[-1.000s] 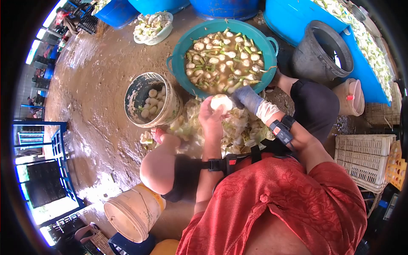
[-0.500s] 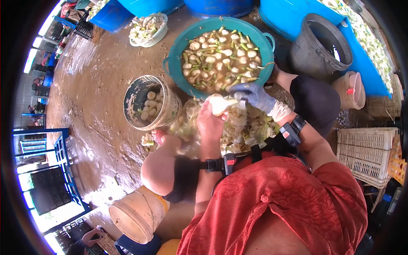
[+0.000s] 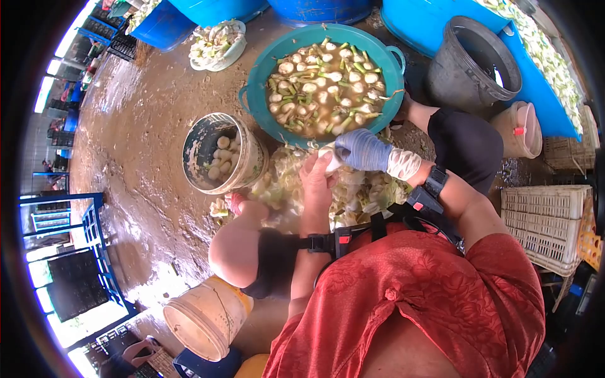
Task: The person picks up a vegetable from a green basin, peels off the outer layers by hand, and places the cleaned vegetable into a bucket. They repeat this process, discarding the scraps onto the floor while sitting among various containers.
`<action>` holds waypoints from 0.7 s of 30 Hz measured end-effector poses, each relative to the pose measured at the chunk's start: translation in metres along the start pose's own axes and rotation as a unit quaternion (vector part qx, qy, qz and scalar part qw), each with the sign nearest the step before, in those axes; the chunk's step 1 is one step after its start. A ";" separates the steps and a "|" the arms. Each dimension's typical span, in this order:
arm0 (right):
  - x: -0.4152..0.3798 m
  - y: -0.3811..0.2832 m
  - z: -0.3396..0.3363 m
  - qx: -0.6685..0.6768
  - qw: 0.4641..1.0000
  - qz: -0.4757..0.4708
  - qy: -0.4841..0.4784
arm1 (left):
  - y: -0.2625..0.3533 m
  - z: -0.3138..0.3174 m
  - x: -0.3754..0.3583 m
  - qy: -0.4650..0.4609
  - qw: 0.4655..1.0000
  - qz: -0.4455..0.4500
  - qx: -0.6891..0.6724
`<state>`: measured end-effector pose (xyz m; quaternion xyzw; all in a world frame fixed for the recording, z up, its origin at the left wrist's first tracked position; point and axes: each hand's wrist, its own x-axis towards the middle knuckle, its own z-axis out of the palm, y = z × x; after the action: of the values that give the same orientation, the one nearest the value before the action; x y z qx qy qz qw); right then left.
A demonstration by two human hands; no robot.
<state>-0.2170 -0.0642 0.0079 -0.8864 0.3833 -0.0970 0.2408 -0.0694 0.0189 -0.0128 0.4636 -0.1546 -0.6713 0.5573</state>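
Observation:
A white garlic bulb (image 3: 330, 162) is between my hands, just in front of the green basin. My bare left hand (image 3: 316, 174) grips it from the left. My right hand (image 3: 363, 151), in a bluish-grey glove, is closed against the bulb's other side; any tool inside those fingers is hidden. Beyond them, the round green basin (image 3: 257, 79) holds brown water and many floating bulbs with green stems. Below my hands lies a heap of pale peelings (image 3: 362, 192). A dirty white bucket (image 3: 252, 165) with several round white bulbs inside stands at left.
A small pale basin (image 3: 234, 53) of trimmings stands at the far left, with large blue tubs (image 3: 403, 28) behind. At right are a black bucket (image 3: 444, 79), a small pinkish bucket (image 3: 513, 135) and stacked crates (image 3: 542, 220). A cream bucket (image 3: 214, 315) lies tilted near my left leg. The floor is wet.
My right hand has turned and closed in over the bulb, whose stem end is now covered by the glove. My left hand has moved slightly and still holds the bulb.

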 end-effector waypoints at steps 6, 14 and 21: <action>-0.008 0.023 0.012 0.294 0.950 0.049 -0.093 | -0.009 0.003 0.005 -0.056 0.986 0.134 0.085; -0.013 0.029 0.010 -0.039 0.943 -0.280 0.174 | -0.010 0.002 0.008 0.014 0.997 -0.033 0.070; -0.017 0.009 -0.015 0.169 0.960 -0.158 0.158 | -0.004 0.005 0.009 -0.140 0.985 0.022 -0.100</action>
<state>-0.2395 -0.0622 0.0163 -0.8555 0.2495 -0.3357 0.3052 -0.0755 0.0104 -0.0176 0.3033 -0.1738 -0.7292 0.5883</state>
